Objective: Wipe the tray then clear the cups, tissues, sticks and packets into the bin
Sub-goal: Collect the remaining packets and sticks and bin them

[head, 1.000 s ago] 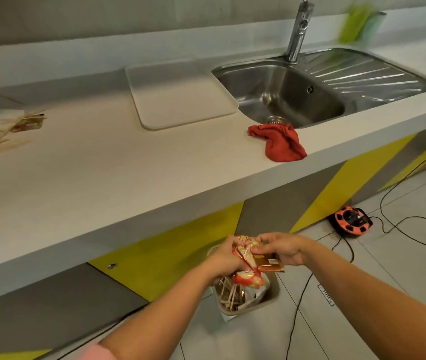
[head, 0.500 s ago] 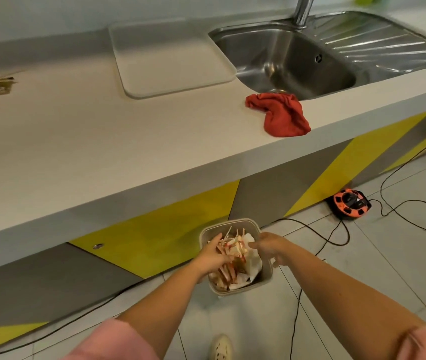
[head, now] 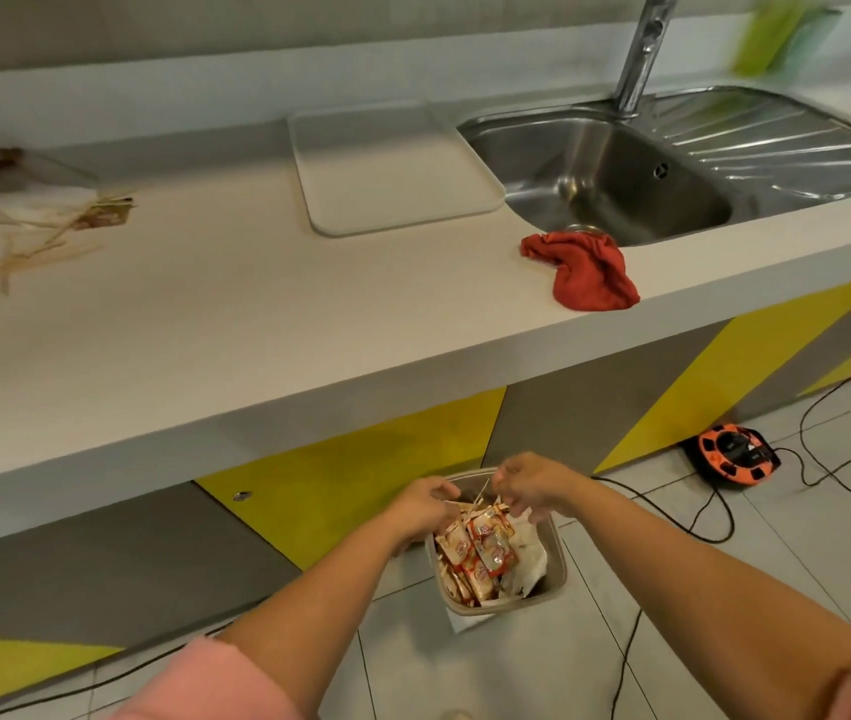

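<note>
over the bin (head: pixel 559 570) at 6 o'clock, heaped with packets (head: pixel 471 549) and tissues (head: pixel 528 554), the left hand (head: pixel 426 504) hangs loose and empty, the right hand (head: pixel 530 483) curls, its pinch untellable, with sticks (head: pixel 23 252) at 10 o'clock and the tray (head: pixel 392 168) at 12.

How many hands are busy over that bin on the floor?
2. The left hand is above the left rim of the bin; the right hand is above its far rim. None seems hidden.
</note>
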